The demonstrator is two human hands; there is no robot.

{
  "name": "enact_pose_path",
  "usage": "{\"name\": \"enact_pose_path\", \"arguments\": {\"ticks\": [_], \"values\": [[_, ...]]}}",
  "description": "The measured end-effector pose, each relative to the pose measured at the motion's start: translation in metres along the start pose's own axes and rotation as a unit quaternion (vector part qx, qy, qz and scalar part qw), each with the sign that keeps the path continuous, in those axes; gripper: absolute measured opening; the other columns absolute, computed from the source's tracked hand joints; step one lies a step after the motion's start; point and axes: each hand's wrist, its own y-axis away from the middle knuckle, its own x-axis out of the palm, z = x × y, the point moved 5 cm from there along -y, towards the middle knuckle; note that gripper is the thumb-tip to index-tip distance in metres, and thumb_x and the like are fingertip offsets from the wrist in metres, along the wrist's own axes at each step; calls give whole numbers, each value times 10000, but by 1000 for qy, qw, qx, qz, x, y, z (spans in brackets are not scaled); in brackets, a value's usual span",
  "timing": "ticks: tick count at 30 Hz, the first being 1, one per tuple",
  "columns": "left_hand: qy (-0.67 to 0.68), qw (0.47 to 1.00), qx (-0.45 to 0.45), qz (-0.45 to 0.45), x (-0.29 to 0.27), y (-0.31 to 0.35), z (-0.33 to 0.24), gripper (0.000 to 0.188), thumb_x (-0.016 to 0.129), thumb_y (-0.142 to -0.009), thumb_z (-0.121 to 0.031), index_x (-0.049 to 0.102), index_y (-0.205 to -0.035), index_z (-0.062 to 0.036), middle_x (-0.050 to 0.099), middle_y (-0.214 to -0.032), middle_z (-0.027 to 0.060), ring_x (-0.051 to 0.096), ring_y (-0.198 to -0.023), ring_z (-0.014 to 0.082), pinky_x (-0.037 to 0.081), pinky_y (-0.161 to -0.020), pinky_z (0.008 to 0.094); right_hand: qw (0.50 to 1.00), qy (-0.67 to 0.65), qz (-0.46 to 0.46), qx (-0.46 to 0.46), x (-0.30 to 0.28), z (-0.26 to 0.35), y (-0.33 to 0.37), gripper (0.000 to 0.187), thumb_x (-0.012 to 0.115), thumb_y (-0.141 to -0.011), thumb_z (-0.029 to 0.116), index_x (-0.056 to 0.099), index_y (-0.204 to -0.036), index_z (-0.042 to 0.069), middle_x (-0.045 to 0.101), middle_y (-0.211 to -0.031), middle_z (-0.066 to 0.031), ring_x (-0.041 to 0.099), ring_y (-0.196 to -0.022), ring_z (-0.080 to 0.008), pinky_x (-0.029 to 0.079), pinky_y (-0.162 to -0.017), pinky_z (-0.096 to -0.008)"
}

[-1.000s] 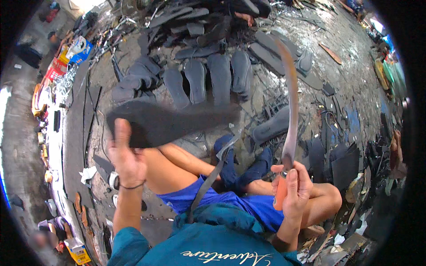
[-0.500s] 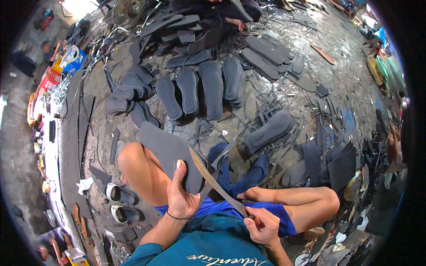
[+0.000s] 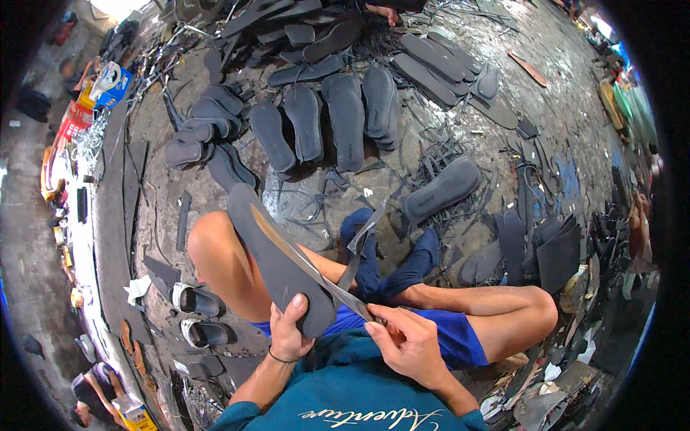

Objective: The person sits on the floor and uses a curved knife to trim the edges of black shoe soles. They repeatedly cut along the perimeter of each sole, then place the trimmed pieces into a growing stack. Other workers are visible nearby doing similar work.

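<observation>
My left hand (image 3: 291, 327) grips a dark grey foam shoe sole (image 3: 277, 262) by its near end, thumb on top, and the sole slants up over my left thigh. In my right hand (image 3: 410, 341) is the handle end of a long, thin knife (image 3: 323, 282), mostly hidden by the fingers. Its blade lies along the right edge of the sole, with a brownish sheen towards the tip. A narrow grey strip (image 3: 350, 269) curls up beside the blade, near my right fingers; whether it is still joined to the sole I cannot tell.
Several dark soles (image 3: 341, 126) lie in a row ahead, with piles of more soles (image 3: 208, 118) to the left. One sole (image 3: 442, 190) rests on loose trimmings at the right. Sandals (image 3: 198, 300) sit by my left knee, dark sheets (image 3: 557, 248) beyond my right knee. Another person's hand (image 3: 383, 14) shows at the top.
The knife has moved up and left along the sole's edge, and my right hand has come nearer my left. The sole has turned to show more of its side. The view has shifted slightly.
</observation>
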Motion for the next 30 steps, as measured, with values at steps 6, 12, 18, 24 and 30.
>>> {"name": "enact_pose_path", "arguments": {"ticks": [6,12,18,24,30], "values": [[-203,974,63,83,-1,-4,-10,469,763,-872,-154,567,-1260,21,674,-1189,141,674,-1072,245,563,-927,372,972,-210,-37,103,25,-42,-43,287,662,-1003,243,703,-1122,-15,724,-866,-97,579,-626,-108,492,-557,-267],[-621,591,479,187,56,-71,-78,408,701,-806,22,673,-1204,-68,646,-1340,141,566,-1318,321,336,-1169,512,892,-372,127,222,-11,-59,-43,287,738,-950,219,674,-1126,3,685,-883,-17,558,-627,-54,459,-537,-225],[-302,875,373,67,72,-122,-58,641,636,-913,32,392,-1499,-59,348,-1579,166,451,-1401,292,413,-1104,447,903,-384,-18,191,-9,-52,-77,273,805,-882,128,674,-1103,34,639,-800,21,553,-623,-48,467,-554,-218],[-276,923,190,189,87,-79,-10,736,681,-913,-54,306,-1545,-18,370,-1525,178,478,-1335,284,456,-1055,391,906,-379,-78,173,-1,-63,-111,299,791,-894,150,655,-1141,51,622,-774,13,562,-581,-67,474,-519,-231],[-314,895,281,143,96,-194,-5,640,595,-939,-24,339,-1523,34,437,-1511,154,437,-1385,247,342,-1157,361,896,-341,-195,208,-25,-130,-160,259,754,-924,233,674,-1096,57,579,-717,6,542,-552,-94,461,-464,-263]]}}
